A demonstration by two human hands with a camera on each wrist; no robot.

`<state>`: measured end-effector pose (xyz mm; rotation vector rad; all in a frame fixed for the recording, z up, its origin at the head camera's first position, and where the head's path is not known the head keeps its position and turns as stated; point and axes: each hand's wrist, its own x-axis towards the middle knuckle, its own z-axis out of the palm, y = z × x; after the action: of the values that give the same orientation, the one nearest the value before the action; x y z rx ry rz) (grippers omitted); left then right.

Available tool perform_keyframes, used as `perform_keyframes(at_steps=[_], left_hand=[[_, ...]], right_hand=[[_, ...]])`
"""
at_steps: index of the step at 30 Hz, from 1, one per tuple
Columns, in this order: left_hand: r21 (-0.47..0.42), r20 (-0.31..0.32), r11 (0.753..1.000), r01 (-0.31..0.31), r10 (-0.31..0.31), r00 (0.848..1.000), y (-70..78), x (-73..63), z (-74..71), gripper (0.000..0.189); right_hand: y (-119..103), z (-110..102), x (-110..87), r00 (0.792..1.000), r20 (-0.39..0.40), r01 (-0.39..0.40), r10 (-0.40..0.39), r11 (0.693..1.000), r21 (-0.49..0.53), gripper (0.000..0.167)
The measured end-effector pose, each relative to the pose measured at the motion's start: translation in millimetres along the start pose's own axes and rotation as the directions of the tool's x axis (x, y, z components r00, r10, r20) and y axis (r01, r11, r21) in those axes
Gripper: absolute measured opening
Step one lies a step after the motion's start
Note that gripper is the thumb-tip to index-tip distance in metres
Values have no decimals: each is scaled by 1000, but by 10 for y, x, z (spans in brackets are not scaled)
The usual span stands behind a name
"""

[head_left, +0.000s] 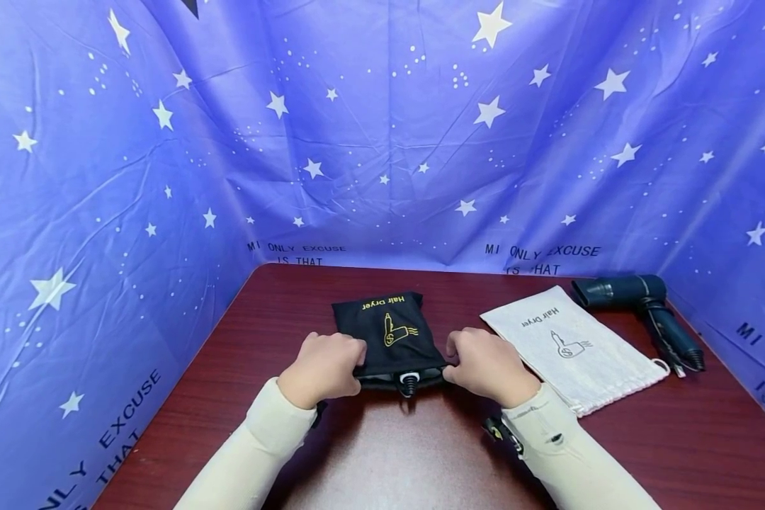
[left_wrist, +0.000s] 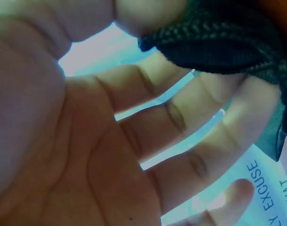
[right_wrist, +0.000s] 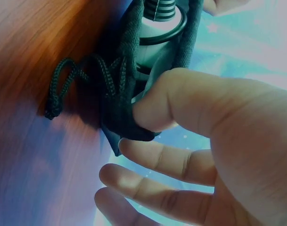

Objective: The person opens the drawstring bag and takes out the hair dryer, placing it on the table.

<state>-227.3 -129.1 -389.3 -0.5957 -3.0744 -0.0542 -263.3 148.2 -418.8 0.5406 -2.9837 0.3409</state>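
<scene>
A black drawstring pouch point(head_left: 389, 333) with yellow "Hair Dryer" print lies mid-table, its mouth toward me. Inside that mouth sits a hair dryer point(right_wrist: 157, 28), of which only the white handle end and ribbed black cord sleeve show; the pouch hides the rest. My left hand point(head_left: 326, 365) pinches the left corner of the mouth, thumb on one side of the cloth and fingers on the other. At the right corner, my right hand point(head_left: 484, 363) pinches the cloth between thumb and fingers. A knotted drawstring loop point(right_wrist: 63, 89) hangs from the pouch in the right wrist view.
Right of my right hand lies a white drawstring pouch point(head_left: 567, 354) printed "Hair Dryer". Beyond it, near the table's right edge, rests a dark hair dryer point(head_left: 644, 304) with its cord bundled along the handle. A blue star-printed curtain point(head_left: 389, 142) borders the brown table point(head_left: 217, 411).
</scene>
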Motion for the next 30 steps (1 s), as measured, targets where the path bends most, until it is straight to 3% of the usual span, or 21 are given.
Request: perform_keyframes(at_steps=[12,22,25,30], left_hand=[[-3,123,999,43,-43,991,-27,-6,21,45],[14,150,997,82,-83,985,-21,9,6,28],[25,148,999,48,-51,988,-20,5,8,32],[12,132,998,-68,65,989,-18,-5,24,44]], right_hand=[[-3,-9,8,1000,19,-22,22,1000,-9,16],[-10,-13,-10,998,40,-43,43,999,-11,18],[-34,-13,-21,998,55,-31,31,999,-10,18],[-112,-41,-65,999,52,-13,14,1000,-16,27]])
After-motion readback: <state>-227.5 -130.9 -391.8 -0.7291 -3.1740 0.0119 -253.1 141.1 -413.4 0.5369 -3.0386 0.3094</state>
